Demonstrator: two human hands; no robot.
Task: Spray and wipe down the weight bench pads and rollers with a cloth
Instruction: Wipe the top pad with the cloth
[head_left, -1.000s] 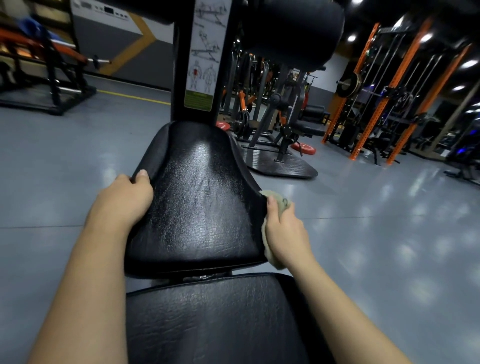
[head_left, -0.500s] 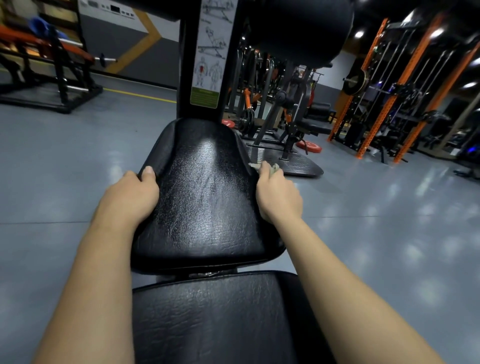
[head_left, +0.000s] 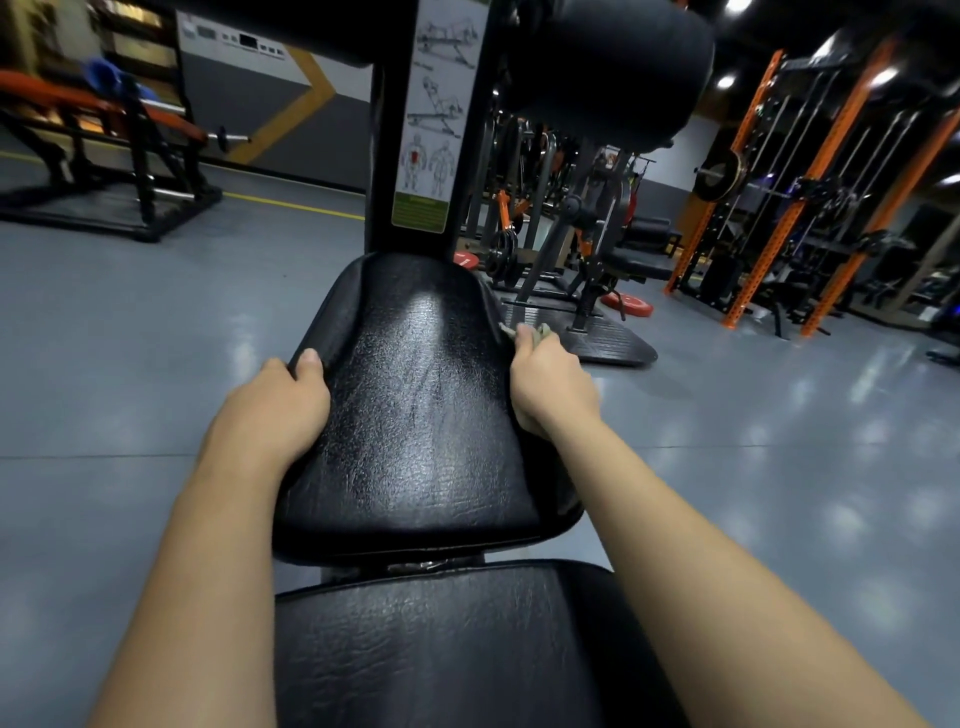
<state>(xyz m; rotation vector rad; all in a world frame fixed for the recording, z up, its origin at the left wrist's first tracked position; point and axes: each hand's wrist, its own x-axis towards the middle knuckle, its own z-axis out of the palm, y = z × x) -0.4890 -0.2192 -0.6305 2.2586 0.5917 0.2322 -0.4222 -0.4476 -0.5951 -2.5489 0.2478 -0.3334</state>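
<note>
We gripped the left edge of the seat pad (head_left: 421, 405) with our left hand (head_left: 275, 410), fingers curled round it, while our right hand (head_left: 550, 384) clutched the cloth (head_left: 535, 331) against its right edge.

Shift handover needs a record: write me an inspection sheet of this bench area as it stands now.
Surface: black seat pad, glossy and creased; second pad nearer the camera.
Job's things: cloth bunched at the seat pad's right edge; roller overhead; spray bottle, nothing seen.
Clutter: red weight plate on the floor, right of the bench.
Grippers: left hand grips the seat pad's left edge; right hand holds the cloth against the right edge.
Cables: nothing seen at the bench.
Surroundings: instruction sticker on the upright; orange racks right; another machine far left.
</note>
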